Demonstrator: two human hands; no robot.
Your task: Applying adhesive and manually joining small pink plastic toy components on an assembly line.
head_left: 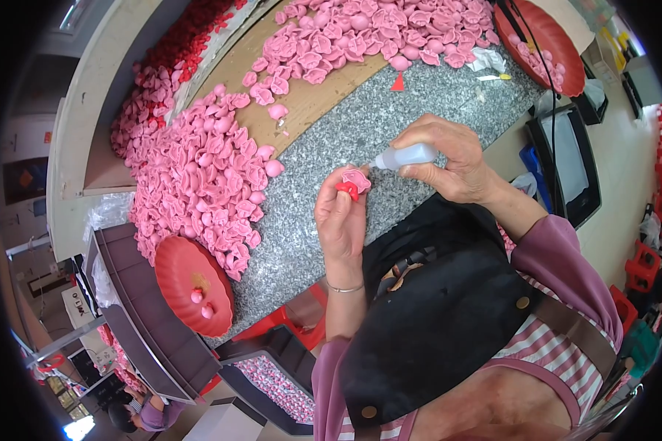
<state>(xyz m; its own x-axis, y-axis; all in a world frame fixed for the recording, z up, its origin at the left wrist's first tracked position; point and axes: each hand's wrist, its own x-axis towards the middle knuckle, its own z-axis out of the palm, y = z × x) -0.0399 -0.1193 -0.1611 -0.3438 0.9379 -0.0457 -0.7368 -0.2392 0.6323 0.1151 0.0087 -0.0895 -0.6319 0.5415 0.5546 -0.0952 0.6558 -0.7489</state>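
Left hand (pixel 340 220): raised upright just past the counter edge, fingers and thumb pinched together on a small pink flower piece (pixel 356 179) with a red bit (pixel 347 189) under it at the fingertips; a thin bracelet (pixel 344 288) circles the wrist.
Right hand (pixel 449 158): at 3 o'clock of the left hand, fingers curled tight around a small squeeze bottle (pixel 406 156).
Squeeze bottle: pale and translucent, lying nearly level, its nozzle pointing toward 9 o'clock and touching or almost touching the pink flower piece; which of the two I cannot tell.
Hands together: close, joined only through bottle tip and flower piece.
Counter (pixel 360 125): speckled grey stone, running from 7 o'clock to 1 o'clock across the view.
Large pink heap (pixel 198 169): many similar pink pieces piled at 9 o'clock of the hands, partly on a brown board (pixel 309 99).
Far pink heap (pixel 368 29): more pink pieces at 12 o'clock.
Red tray, near (pixel 187 275): round, at 8 o'clock of the left hand, holding a couple of pink pieces.
Red tray, far (pixel 544 37): at 1 o'clock, tilted, with a few pink pieces.
Apron (pixel 441 309): black, over a striped pink shirt, at 5 o'clock.
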